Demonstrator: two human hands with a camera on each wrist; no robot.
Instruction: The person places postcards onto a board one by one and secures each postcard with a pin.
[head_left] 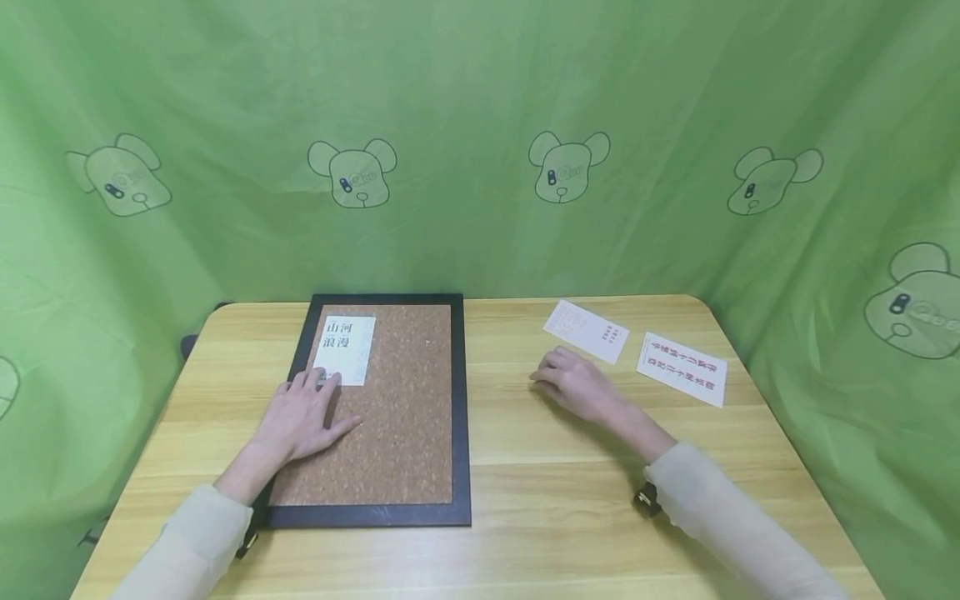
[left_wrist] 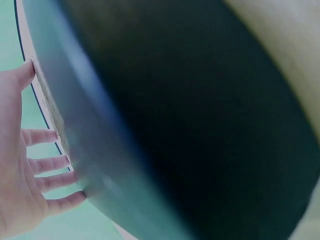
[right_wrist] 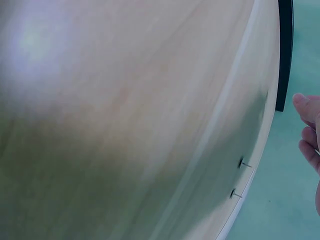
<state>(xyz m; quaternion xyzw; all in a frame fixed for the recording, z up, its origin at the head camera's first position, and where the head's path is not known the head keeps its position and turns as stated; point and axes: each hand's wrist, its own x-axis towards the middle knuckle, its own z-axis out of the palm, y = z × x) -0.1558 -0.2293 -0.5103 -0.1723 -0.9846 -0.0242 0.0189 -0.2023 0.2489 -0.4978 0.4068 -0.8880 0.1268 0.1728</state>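
My left hand (head_left: 300, 417), its fingers spread, rests on the corkboard (head_left: 405, 400), with fingertips on the lower edge of a white card (head_left: 348, 342) printed with dark characters. In the left wrist view the fingers (left_wrist: 52, 165) are extended against the board. Over the table, right of the board, my right hand (head_left: 576, 383) hovers with bent fingers; whether anything small is between thumb and fingertips is hidden. Two small pins (right_wrist: 242, 163) with thin metal points lie on the table in the right wrist view, near the right hand (right_wrist: 311, 130).
The corkboard has a black frame (head_left: 461, 450) and lies on the wooden table (head_left: 555, 517). A pale card (head_left: 587, 331) lies beyond the right hand, and another card (head_left: 682, 368) with red characters is farther right. A green curtain (head_left: 465, 250) encloses the back and sides.
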